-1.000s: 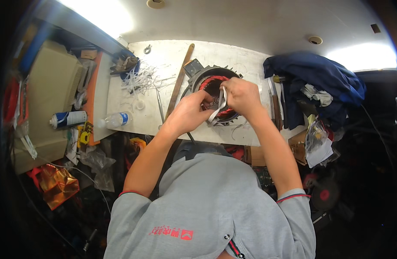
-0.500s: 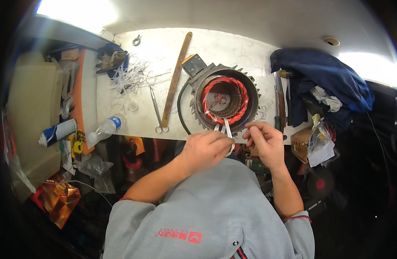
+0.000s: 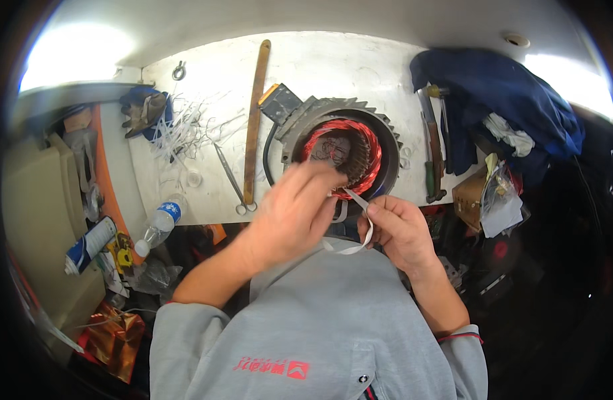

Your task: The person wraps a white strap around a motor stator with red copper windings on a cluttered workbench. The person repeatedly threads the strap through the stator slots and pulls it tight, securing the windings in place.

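A finned metal motor housing (image 3: 303,115) lies on the white desk (image 3: 340,67), its round opening facing up, and serves as the landmark for all positions given here. Inside its opening sits a ring-shaped winding (image 3: 375,161) bound in red. A white tape (image 3: 357,199) leaves the lower edge of the winding on the side nearest the wearer, reaches the right hand (image 3: 403,233), and hangs beneath in a loose curve. The right hand, just beyond the near-right edge of the housing, has its grip pinching this tape between thumb and forefinger. The left hand (image 3: 293,217), blurred, hovers over the near-left edge of the housing with its fingers toward the opening; whether its grip is spread or closed upon something cannot be told. A dark box (image 3: 280,105) is attached at the far-left side of the housing, and a black cable (image 3: 270,157) curves along its left flank. Farther left of the housing lie a wooden strip (image 3: 256,127), a ring-handled tool (image 3: 230,177) and a tangle of white strips (image 3: 178,133). To its right are a hammer (image 3: 435,160) and a dark blue cloth (image 3: 480,87).
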{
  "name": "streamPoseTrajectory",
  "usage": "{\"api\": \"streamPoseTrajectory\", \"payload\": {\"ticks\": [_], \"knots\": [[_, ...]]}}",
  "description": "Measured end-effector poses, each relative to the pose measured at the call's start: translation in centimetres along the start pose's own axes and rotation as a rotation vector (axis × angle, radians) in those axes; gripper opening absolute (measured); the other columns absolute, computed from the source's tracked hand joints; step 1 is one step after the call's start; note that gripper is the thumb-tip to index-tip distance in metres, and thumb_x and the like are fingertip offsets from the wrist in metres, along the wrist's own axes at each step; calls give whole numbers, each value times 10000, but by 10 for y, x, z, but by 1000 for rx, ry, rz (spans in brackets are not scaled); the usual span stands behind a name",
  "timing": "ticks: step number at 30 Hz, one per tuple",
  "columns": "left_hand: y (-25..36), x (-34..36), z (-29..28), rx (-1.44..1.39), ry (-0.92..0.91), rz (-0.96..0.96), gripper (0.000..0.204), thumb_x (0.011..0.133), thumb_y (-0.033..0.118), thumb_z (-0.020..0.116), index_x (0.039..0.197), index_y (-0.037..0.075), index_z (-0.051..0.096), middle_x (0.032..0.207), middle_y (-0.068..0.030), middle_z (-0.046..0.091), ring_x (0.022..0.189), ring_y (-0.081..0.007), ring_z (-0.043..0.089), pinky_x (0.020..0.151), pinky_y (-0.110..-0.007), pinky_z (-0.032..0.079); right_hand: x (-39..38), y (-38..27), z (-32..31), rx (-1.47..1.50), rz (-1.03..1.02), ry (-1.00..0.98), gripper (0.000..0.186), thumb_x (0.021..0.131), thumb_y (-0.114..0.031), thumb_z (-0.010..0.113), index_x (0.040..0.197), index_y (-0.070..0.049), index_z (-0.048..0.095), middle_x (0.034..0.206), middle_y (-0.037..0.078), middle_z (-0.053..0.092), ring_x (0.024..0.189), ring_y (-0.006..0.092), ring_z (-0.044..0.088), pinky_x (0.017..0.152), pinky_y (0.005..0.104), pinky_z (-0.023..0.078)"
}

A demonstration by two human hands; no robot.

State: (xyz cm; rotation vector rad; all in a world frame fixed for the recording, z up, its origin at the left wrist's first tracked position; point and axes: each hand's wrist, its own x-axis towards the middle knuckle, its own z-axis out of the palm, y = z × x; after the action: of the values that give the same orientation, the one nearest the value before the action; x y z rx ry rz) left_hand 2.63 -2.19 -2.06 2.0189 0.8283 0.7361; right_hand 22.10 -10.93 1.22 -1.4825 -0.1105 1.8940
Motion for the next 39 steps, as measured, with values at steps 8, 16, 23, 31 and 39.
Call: {"api": "streamPoseTrajectory", "payload": {"ticks": [8, 16, 23, 31, 39], "knots": [[-8, 46, 15, 467, -592, -58, 73, 779, 102, 638, 810, 61, 690, 797, -93, 661, 705, -307, 698, 589, -431, 562, 3, 0, 9, -38, -43, -61, 209, 967, -199, 637, 886, -6, 634, 745, 55, 660, 564, 84, 546, 512, 222, 426], [-20, 50, 27, 626, -774, -25, 95, 757, 85, 628, 806, 63, 706, 805, -74, 665, 686, -302, 695, 571, -412, 553, 10, 12, 4, -146, -38, -50, 203, 952, -188, 618, 893, 5, 639, 720, 24, 667, 555, 51, 532, 496, 228, 410], [-12, 39, 15, 420, -657, 27, 108, 764, 93, 670, 848, 77, 735, 804, -33, 669, 725, -246, 678, 619, -379, 557, -7, 38, 3, -43, -140, -99, 143, 928, -109, 600, 840, -1, 570, 730, 6, 603, 660, 52, 533, 591, 231, 420], [-22, 69, 8, 190, -995, -79, 178, 787, 156, 741, 931, 52, 757, 942, -128, 683, 967, -327, 633, 841, -408, 522, -22, 53, 9, 2, -239, 1, 124, 900, -70, 580, 786, -29, 558, 689, -13, 574, 615, 33, 462, 554, 216, 352], [-24, 119, 29, 19, -1390, -691, 195, 860, 164, 766, 891, -28, 748, 693, -54, 699, 615, -95, 639, 571, -264, 517, -26, 78, 23, 3, -280, 125, 139, 897, -68, 599, 772, -18, 564, 687, -40, 542, 631, 22, 438, 557, 212, 353]]}}
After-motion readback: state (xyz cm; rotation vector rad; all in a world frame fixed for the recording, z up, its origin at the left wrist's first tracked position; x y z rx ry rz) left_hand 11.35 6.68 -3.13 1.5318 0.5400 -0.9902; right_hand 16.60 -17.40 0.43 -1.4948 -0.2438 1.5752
